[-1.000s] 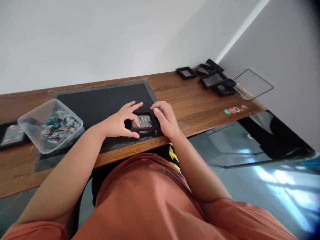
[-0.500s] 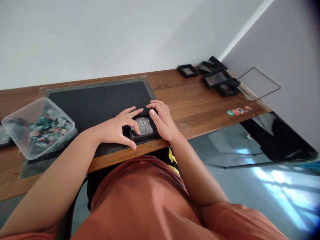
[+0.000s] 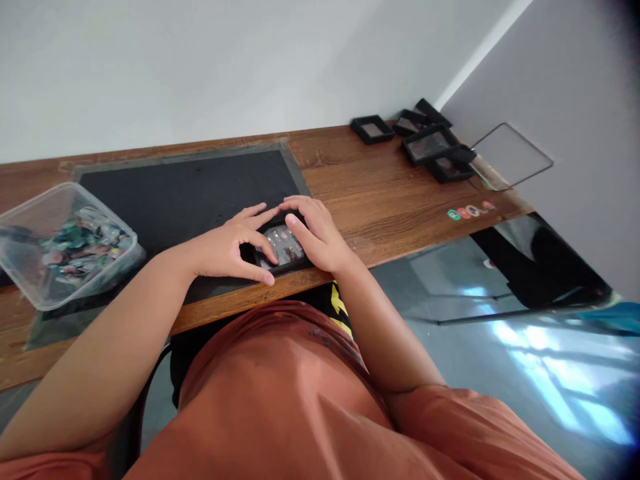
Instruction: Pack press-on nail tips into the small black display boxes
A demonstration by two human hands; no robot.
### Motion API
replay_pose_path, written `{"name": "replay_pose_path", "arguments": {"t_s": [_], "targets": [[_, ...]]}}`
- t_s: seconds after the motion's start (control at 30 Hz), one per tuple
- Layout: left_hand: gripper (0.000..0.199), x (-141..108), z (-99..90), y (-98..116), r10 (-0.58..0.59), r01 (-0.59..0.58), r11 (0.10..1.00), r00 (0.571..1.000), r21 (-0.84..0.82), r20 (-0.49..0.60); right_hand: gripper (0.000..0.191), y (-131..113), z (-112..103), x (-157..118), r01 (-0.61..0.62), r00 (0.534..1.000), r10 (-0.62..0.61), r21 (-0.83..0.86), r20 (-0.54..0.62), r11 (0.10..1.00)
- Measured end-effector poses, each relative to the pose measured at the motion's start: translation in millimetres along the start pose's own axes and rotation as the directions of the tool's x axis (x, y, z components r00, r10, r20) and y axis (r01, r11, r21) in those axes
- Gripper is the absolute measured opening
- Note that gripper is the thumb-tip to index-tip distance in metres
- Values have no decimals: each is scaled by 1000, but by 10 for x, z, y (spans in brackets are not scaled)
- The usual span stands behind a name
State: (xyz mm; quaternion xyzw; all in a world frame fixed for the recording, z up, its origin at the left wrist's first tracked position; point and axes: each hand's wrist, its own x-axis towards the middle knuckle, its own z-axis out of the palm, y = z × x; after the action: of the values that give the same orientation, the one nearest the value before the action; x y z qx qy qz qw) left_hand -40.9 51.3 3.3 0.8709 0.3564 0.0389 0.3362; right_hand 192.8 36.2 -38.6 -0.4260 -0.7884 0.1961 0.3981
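Observation:
A small black frame [image 3: 290, 268] with a clear window and small items inside lies at the front edge of a dark mat [image 3: 190, 190]. My left hand [image 3: 233, 248] rests at its left side, fingers spread, the index fingertip on the window and the thumb near the table's edge. On the right side of the frame lies my right hand [image 3: 319, 235], fingers apart and slightly curved over its far corner, thumb pointing at the window. Neither hand has lifted anything. The hands cover parts of the frame's sides.
At the left stands a clear plastic tub [image 3: 113, 267] of many colourful flat pieces. Several black frames [image 3: 430, 143] are heaped at the back right, near a thin wire loop [image 3: 553, 163]. Small round stickers [image 3: 454, 215] mark the wooden table [image 3: 350, 183] edge.
The whole view has shifted slightly. My right hand's fingers have come closer to my left fingers over the frame's far edge, and its thumb reaches further over the window.

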Motion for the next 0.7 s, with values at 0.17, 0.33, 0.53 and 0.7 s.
{"name": "replay_pose_path", "arguments": {"t_s": [0.17, 0.33, 0.53, 0.7], "targets": [[42, 15, 8, 15, 1, -1, 1000, 1000, 9, -19, 55, 1, -2, -8, 23, 999, -24, 12, 48, 1000], [46, 19, 23, -21, 18, -18, 1000, 998, -11, -56, 55, -50, -13, -22, 31, 996, -28, -32, 80, 999], [55, 20, 17, -20, 102, -106, 994, 986, -20, -134, 54, -102, -8, -20, 9, 992, 2, -90, 124, 996], [79, -9, 7, 24, 56, -58, 998, 988, -12, -145, 54, -109, -31, -25, 71, 992, -70, -9, 105, 997]]}}
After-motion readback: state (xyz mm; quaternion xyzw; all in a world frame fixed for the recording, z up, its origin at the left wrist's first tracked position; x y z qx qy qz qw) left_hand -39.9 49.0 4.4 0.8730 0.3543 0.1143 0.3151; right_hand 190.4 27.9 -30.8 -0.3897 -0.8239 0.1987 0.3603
